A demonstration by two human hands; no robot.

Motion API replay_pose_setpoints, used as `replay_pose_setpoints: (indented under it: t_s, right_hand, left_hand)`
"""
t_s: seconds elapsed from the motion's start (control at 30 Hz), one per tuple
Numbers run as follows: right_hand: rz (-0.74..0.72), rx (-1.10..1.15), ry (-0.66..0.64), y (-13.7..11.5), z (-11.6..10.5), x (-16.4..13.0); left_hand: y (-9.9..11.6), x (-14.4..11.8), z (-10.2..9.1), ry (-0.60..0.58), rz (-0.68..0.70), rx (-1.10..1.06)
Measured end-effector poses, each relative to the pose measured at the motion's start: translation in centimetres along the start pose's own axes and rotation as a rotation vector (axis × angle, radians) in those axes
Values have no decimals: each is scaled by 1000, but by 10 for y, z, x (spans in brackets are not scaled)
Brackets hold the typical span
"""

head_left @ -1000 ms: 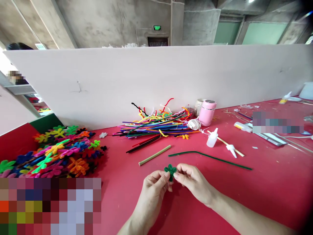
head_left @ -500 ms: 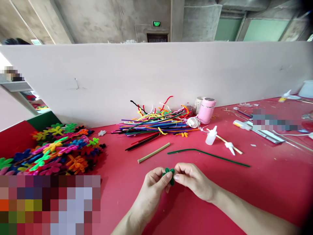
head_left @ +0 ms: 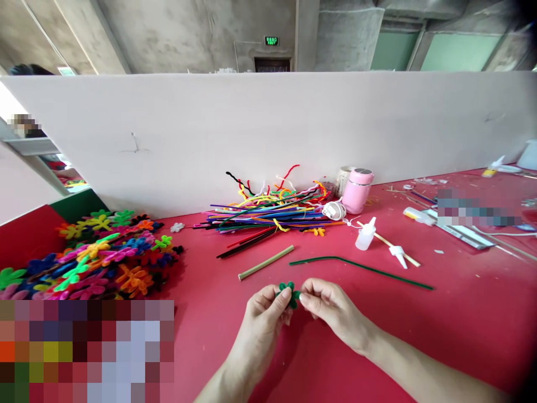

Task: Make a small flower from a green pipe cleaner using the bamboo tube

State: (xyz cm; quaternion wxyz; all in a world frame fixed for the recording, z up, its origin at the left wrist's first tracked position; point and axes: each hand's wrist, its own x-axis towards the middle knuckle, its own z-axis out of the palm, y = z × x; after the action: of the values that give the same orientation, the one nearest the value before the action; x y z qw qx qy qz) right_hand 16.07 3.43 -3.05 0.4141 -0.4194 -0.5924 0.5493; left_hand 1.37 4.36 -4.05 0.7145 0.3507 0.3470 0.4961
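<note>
A small dark green pipe-cleaner flower (head_left: 293, 299) is pinched between the thumb and fingers of my left hand (head_left: 264, 319). My right hand (head_left: 333, 308) has its thumb and fingertips closed on the flower's right-hand petal. Part of the flower is hidden behind my left thumb. Just beyond my hands lies a long green pipe cleaner (head_left: 377, 270), bent near its left part. A pale bamboo-like stick (head_left: 266, 263) rests to the left of it on the red table (head_left: 201, 341).
Finished pipe-cleaner flowers (head_left: 100, 252) are heaped at left. Loose pipe cleaners (head_left: 268, 215) lie by the white partition (head_left: 235, 129). A pink bottle (head_left: 357, 191), a white squeeze bottle (head_left: 366, 235) and its nozzle cap (head_left: 398, 256) stand or lie farther right. Pixelated patches hide some areas.
The green flower has turned a little between my fingers, and more of its petals show. Both hands stay in nearly the same place; the whole view has shifted slightly.
</note>
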Motion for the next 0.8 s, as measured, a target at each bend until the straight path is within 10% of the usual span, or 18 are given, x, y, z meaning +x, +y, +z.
replay_pose_setpoints:
  t_s: [0.53,0.8]
  right_hand:
    - [-50,-33,-35,4,2,5]
    - [-38,-16,29,-3,-2,4]
  left_hand:
    - [-6,-1,-1,33,44,129]
    - [3,-5,4,-74,19,536]
